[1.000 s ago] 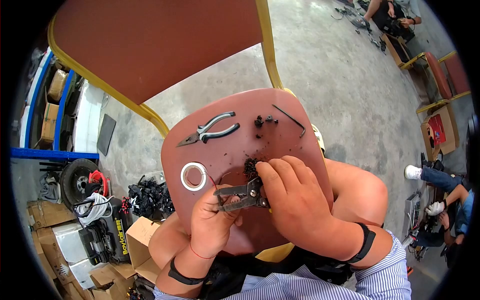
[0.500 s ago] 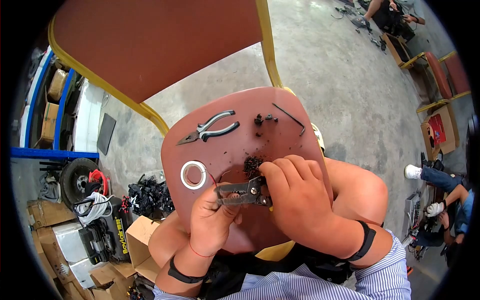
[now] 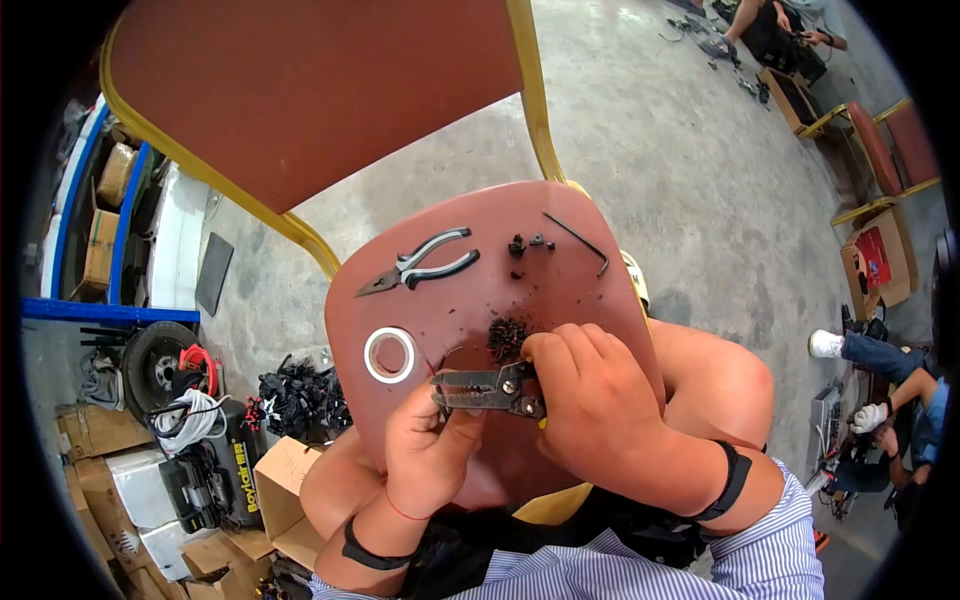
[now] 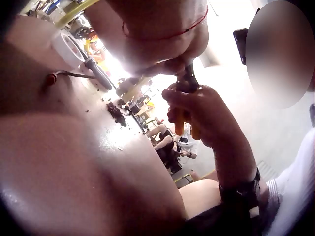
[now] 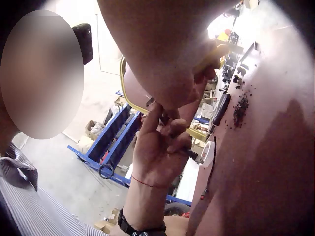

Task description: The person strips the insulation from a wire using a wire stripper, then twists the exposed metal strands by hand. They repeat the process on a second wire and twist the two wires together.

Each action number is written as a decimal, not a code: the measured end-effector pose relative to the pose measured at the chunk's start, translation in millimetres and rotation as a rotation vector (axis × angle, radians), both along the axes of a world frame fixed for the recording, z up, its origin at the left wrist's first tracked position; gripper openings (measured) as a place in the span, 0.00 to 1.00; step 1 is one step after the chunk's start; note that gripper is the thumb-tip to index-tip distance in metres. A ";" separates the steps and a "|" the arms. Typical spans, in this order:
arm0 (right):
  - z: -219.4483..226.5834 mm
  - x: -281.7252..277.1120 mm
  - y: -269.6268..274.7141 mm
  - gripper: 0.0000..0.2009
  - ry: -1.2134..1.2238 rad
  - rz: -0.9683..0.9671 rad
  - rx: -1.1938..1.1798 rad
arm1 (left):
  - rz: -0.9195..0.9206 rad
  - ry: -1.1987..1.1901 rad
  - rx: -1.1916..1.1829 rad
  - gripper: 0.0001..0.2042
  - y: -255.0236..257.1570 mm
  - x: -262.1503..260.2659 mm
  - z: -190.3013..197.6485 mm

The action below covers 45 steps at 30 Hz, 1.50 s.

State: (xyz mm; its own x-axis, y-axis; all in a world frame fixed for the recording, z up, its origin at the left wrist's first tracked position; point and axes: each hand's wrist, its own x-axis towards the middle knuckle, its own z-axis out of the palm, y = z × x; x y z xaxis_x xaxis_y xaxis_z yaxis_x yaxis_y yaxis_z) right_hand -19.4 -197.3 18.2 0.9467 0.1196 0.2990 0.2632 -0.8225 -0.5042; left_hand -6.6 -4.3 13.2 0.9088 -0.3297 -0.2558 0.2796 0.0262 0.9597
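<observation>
Two hands over a red chair seat [image 3: 560, 275], right hand [image 3: 590, 400] gripping wire strippers [image 3: 485, 388] by the handles, left hand [image 3: 425, 450] pinching a thin wire at the tool's closed tips — black scraps [image 3: 507, 335] just beyond.

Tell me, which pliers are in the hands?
The dark wire stripper, gripped by the right hand beside the left hand. The grey-handled pliers lie untouched farther up the seat.

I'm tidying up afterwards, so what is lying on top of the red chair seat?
On the chair seat: needle-nose pliers, a tape roll, a pile of dark bits, small black parts and a thin black rod. The hands cover the near part of the seat.
</observation>
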 end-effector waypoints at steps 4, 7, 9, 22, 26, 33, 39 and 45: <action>1.4 -0.6 0.7 0.07 -0.003 -0.007 -0.017 | 0.015 0.035 -0.047 0.07 -0.2 -0.4 -1.4; 1.3 -1.6 1.4 0.06 0.005 -0.027 -0.029 | 0.022 0.042 -0.063 0.06 -1.1 -0.3 -0.6; 0.7 -1.7 2.1 0.06 0.005 -0.034 -0.031 | 0.015 0.028 -0.058 0.06 -0.6 0.4 -0.6; -1.3 -3.6 3.4 0.09 -0.092 -0.043 -0.145 | 0.002 -0.021 0.010 0.05 -3.1 2.5 5.4; -2.2 -3.9 2.3 0.13 -0.066 -0.044 -0.138 | -0.048 -0.053 -0.013 0.06 0.3 3.3 0.8; 6.3 -2.8 1.1 0.18 -0.056 -0.033 -0.111 | -0.056 -0.052 -0.038 0.07 1.3 0.7 -3.2; 9.8 -3.9 -0.8 0.18 0.047 0.000 -0.128 | -0.069 -0.054 -0.041 0.07 1.0 3.2 -1.1; 13.6 -3.5 0.4 0.21 0.055 -0.006 -0.056 | -0.053 -0.051 -0.064 0.06 2.3 1.0 -4.5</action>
State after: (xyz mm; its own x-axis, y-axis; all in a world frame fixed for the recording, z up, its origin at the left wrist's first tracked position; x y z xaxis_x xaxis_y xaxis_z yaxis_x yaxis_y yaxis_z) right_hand -22.9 -196.9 31.8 0.9624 0.1286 0.2391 0.2308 -0.8513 -0.4711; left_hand -5.6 -2.0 8.8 0.9008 -0.3920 -0.1868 0.2333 0.0740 0.9696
